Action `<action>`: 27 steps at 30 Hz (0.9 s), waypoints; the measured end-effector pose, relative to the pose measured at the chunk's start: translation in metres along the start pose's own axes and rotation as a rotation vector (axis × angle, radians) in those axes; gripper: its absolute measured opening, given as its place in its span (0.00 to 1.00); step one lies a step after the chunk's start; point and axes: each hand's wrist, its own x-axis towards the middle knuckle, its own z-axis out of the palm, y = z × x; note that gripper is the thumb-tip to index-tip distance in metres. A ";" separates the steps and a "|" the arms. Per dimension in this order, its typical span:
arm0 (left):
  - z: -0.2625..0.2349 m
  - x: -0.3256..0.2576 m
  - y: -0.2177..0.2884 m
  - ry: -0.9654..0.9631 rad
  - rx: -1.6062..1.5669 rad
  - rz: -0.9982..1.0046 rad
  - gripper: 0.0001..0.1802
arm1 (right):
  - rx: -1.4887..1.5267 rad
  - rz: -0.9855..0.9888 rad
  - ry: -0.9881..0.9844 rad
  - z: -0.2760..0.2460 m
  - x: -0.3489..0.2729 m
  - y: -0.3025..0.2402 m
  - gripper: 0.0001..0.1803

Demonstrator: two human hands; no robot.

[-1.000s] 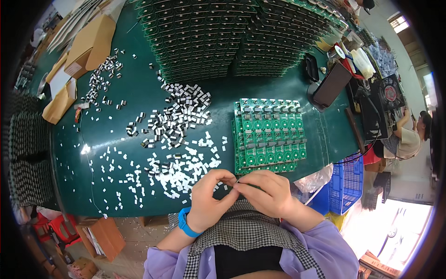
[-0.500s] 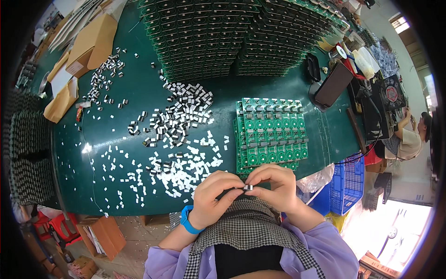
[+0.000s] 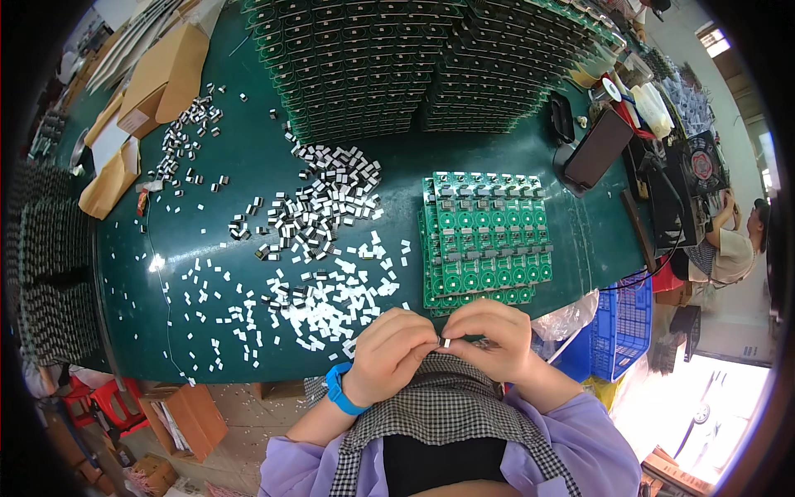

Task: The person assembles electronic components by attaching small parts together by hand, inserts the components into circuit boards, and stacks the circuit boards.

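Observation:
At the table's near edge, my left hand (image 3: 392,352) and my right hand (image 3: 492,341) meet fingertip to fingertip. Between them is a small black-and-white electronic component (image 3: 445,343), pinched from both sides and mostly covered by the fingers. Just beyond my right hand lies a stack of green circuit boards (image 3: 489,232), with rows of parts mounted on top. To the left of my left hand spreads a scatter of small white pieces (image 3: 319,315). Farther off sits a heap of similar black-and-white components (image 3: 327,195).
Tall stacks of green circuit boards (image 3: 356,74) fill the far side of the table. A phone-like dark device (image 3: 598,151) stands at the right. An open cardboard box (image 3: 166,74) is at the far left. A blue crate (image 3: 619,319) stands beside the table; a person (image 3: 733,248) sits beyond.
My left fingers have closed in tighter around the component, and the gap between thumb and forefinger has narrowed. Both hands remain together at nearly the same place.

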 end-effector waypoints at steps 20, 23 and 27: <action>0.003 0.001 0.004 0.006 -0.057 -0.154 0.08 | 0.077 0.128 -0.172 -0.010 0.006 0.000 0.10; 0.004 0.002 0.003 -0.032 0.024 -0.097 0.10 | -0.219 -0.045 -0.053 -0.006 0.001 -0.007 0.11; 0.005 0.004 0.002 0.015 0.149 -0.065 0.11 | -0.312 -0.096 0.030 -0.003 0.001 -0.004 0.13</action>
